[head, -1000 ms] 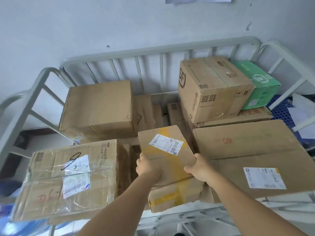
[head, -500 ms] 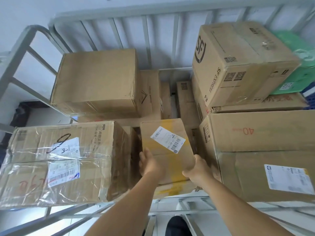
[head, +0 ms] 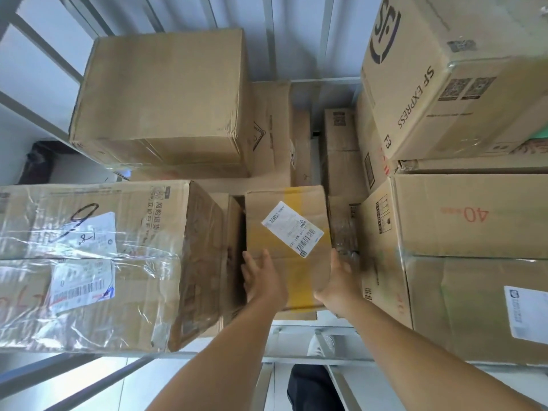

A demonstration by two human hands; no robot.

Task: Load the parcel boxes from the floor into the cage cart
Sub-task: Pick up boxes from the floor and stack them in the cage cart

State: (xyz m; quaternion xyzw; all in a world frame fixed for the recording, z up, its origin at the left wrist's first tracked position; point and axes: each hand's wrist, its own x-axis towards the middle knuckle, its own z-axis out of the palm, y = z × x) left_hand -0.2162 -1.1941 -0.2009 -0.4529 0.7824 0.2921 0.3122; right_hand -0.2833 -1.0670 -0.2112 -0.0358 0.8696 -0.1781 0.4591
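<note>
My left hand (head: 261,280) lies against the near left edge of the small parcel box (head: 289,247), fingers straight and slightly spread along the cardboard, while my right hand (head: 338,280) cups its near right edge, the fingers reaching round the side where I cannot tell how they lie. The box sits low in the middle of the cage cart (head: 267,37), close to the cart's near rail, with a white shipping label (head: 292,228) set askew on its top and a band of yellow tape running across it. It is wedged in a gap: the large plastic-wrapped box (head: 98,262) marked with a handwritten 6 fills the cart's near left corner just beside it, and the big box marked 40 (head: 468,215) stands close on the right side. Toward the cart's far left corner a plain brown box (head: 166,93) rests on top of other cartons, and at the far right corner the SF Express box (head: 450,69) is stacked high and tilted. More brown cartons fill the deep middle between them. The cart's grey bars rise along the far edge against a pale wall, and pale floor shows below the near rail, beside my dark trouser leg.
</note>
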